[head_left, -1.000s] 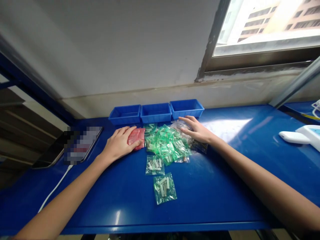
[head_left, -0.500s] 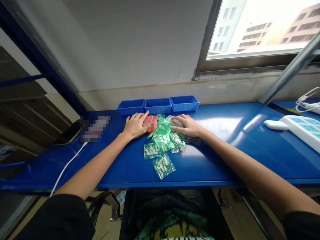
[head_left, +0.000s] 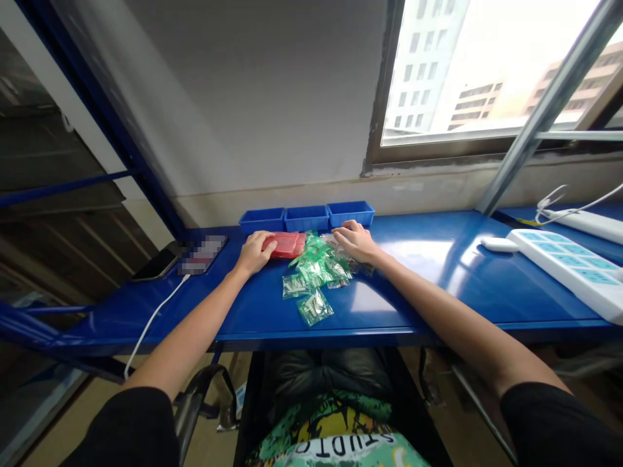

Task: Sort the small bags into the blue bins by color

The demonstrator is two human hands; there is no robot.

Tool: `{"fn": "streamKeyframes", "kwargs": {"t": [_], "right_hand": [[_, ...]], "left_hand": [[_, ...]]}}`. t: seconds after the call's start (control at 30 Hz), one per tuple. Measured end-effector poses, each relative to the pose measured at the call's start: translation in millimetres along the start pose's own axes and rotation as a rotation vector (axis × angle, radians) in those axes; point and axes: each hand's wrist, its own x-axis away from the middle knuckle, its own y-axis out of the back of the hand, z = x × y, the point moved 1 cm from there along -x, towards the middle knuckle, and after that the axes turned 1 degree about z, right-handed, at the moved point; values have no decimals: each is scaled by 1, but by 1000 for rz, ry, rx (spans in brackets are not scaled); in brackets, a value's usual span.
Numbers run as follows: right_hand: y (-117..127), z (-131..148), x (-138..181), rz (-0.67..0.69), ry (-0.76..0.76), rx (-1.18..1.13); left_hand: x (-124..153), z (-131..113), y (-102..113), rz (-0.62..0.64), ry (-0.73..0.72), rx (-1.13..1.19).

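Observation:
A pile of small green plastic bags (head_left: 318, 267) holding metal parts lies on the blue table (head_left: 438, 285). My left hand (head_left: 254, 251) rests on the left end of a red bag (head_left: 287, 244), fingers curled over it. My right hand (head_left: 357, 241) lies flat with fingers spread on clear bags (head_left: 341, 243) at the pile's right side. Two green bags (head_left: 314, 307) lie apart, nearer to me.
Three blue bins (head_left: 307, 217) stand in a row behind the pile by the wall. A phone (head_left: 156, 264) with a white cable (head_left: 150, 321) lies at the left. A white power strip (head_left: 569, 269) and a white device (head_left: 499, 244) lie at the right. A metal post (head_left: 540, 110) slants up before the window.
The view has pulled back and up, so my lap and sleeves now show. Both hands stay on the bags; the left has slid a little left along the red bag.

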Motion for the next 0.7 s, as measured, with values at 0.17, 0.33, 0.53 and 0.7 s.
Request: {"fn": "streamKeyframes", "kwargs": {"t": [0.17,0.33,0.53,0.7], "right_hand": [[-3,25,-18,-107,85,29],[-18,65,-20,-116,269,35],[-21,63,2,-129,324,-20],[-18,52,-1,-173,264,-136]], "left_hand": [[0,-5,7,-4,-144,76],[2,0,10,40,-219,124],[5,-5,13,-55,-102,233],[4,-9,18,-120,-104,155]]}}
